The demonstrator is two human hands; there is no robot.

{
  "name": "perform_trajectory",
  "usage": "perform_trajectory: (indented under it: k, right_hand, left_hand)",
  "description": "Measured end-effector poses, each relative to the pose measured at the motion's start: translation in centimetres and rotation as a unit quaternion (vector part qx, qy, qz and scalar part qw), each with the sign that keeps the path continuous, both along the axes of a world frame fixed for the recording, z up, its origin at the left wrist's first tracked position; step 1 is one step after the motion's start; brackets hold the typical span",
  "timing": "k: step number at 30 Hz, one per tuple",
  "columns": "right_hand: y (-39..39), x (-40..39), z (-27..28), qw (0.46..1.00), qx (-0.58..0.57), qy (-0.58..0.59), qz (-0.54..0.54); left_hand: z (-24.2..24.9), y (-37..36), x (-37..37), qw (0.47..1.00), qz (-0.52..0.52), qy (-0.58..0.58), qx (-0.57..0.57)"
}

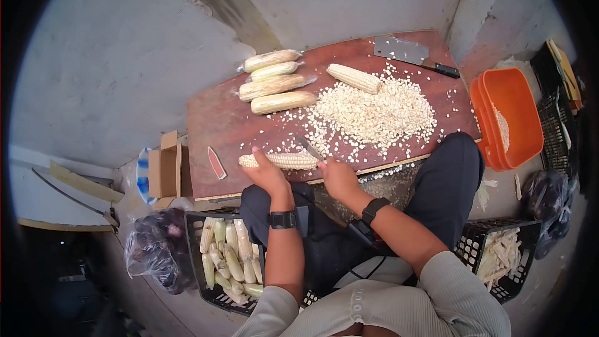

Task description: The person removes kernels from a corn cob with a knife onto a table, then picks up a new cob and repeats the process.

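Note:
My left hand [269, 176] is wrapped round an ear of white corn [288, 161], which lies level above the table's near edge. In my right hand [340, 179] is a small knife [310, 148], its blade against the ear's right end. Beyond both hands spreads a heap of loose corn kernels [380, 112]. Another bare ear of corn [354, 78] rests at the back of this heap. Several plastic-wrapped ears of corn [284, 102] lie side by side at the back left of the table.
On the red table [215, 112] are a cleaver [405, 52] at the back right and a red-and-white pointed piece [217, 163] at left. An orange bin [523, 118] stands right. Crates hold ears of corn [234, 256] at left and cobs [501, 254] at right. A cardboard box [168, 165] stands left.

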State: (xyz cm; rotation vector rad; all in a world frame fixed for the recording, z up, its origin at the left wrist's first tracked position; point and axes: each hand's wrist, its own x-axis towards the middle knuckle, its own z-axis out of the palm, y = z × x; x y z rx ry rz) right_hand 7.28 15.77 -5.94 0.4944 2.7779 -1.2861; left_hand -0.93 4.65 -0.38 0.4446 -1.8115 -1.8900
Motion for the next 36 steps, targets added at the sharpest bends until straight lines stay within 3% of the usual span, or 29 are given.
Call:
perform_trajectory:
  k: [3,6,8,11,13,17,20,25,29,36]
  right_hand:
    - [-0.5,-0.3,-1.7,0.997,-0.063,0.004,-0.036]
    - [-0.2,-1.1,-2.9,0.971,-0.222,-0.056,-0.071]
    - [0.2,-0.8,-3.1,0.977,-0.200,-0.035,-0.061]
    - [1.1,0.3,-1.9,0.994,-0.090,0.009,-0.056]
    - [1.6,1.2,-0.4,0.993,-0.055,0.057,-0.088]
    - [2.3,2.9,4.2,0.998,-0.018,0.043,-0.053]
    - [1.4,3.7,5.5,0.995,0.011,0.102,-0.014]
    - [0.0,3.6,8.1,0.969,0.042,0.238,0.056]
    - [-0.1,3.2,9.3,0.966,0.084,0.235,0.065]
    - [0.5,3.6,8.7,0.944,0.173,0.265,0.092]
  left_hand:
    - [-0.8,-0.5,0.0,1.000,-0.017,-0.006,-0.003]
    - [-0.1,-0.3,0.8,0.999,-0.025,-0.024,0.033]
    - [-0.8,-0.3,0.6,0.999,-0.011,-0.016,0.038]
    - [0.2,-0.4,0.9,0.984,-0.017,-0.054,0.170]
    - [0.1,-0.7,0.9,0.977,-0.049,-0.037,0.205]
    - [0.2,-1.0,1.5,0.951,-0.169,0.009,0.260]
    - [0.7,-0.5,1.9,0.953,-0.220,0.032,0.203]
    - [0.3,-0.5,2.6,0.975,-0.204,0.041,0.079]
    - [-1.0,-1.5,2.4,0.976,-0.198,0.073,-0.054]
    - [-0.2,-1.3,3.1,0.975,-0.187,0.065,-0.102]
